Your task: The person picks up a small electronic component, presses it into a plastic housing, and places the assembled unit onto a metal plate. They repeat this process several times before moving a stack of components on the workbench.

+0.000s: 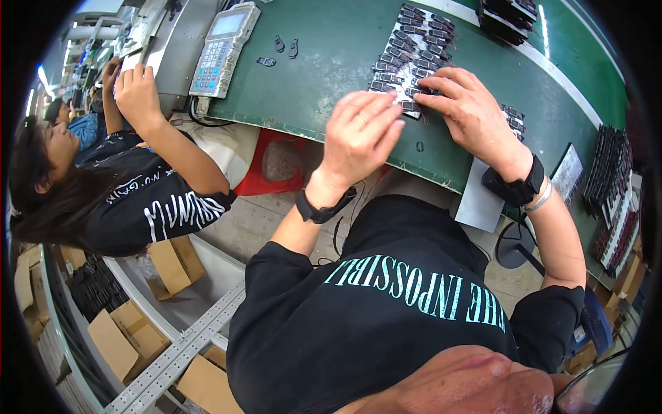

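Rows of small black plastic parts (396, 53) with thin wires lie on a long whitish tray (419, 61) on the green bench. At the tray's near end my right hand (476, 114) bends over, its fingertips on one of these parts; the hand partly hides it. Just left of the same end is my left hand (358, 134), its fingers stretched out and its thumb apart, with nothing visible in it. A small dark ring-shaped piece (419, 146) lies on the bench between my hands, nearer the edge.
A grey keypad device (224, 50) with a screen stands at the left, by several loose black parts (279, 44). More parts are stacked at the far right (608, 169) and back (507, 19). A co-worker (138, 172) sits left. Cardboard boxes (127, 338) stand lower left.
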Demonstrator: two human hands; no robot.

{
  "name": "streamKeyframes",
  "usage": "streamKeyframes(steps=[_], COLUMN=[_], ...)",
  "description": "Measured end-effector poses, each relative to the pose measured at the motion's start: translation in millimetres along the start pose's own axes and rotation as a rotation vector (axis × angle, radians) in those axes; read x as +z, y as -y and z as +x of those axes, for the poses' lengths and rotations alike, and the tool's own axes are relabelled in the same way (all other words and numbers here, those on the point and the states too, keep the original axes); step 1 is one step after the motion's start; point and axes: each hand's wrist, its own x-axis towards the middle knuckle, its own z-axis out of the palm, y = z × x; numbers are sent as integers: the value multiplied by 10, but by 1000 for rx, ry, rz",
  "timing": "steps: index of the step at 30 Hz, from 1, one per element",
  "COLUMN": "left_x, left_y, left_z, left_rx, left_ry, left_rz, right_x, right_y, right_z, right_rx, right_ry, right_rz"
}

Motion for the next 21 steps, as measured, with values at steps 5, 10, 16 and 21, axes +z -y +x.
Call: streamKeyframes(steps=[5, 10, 16, 21], left_x=[-132, -172, -84, -36], left_y=[213, 267, 323, 333], left_z=[94, 170, 75, 61], left_rx=[-85, -75, -153, -165], left_ry=[171, 246, 202, 155], left_rz=[114, 106, 82, 87], right_x=[-26, -59, 31, 148], right_y=[1, -115, -553, -710], right_z=[17, 195, 458, 650], right_rx=[11, 28, 118, 41], right_ry=[-2, -81, -122, -91], right_rz=[20, -21, -173, -237])
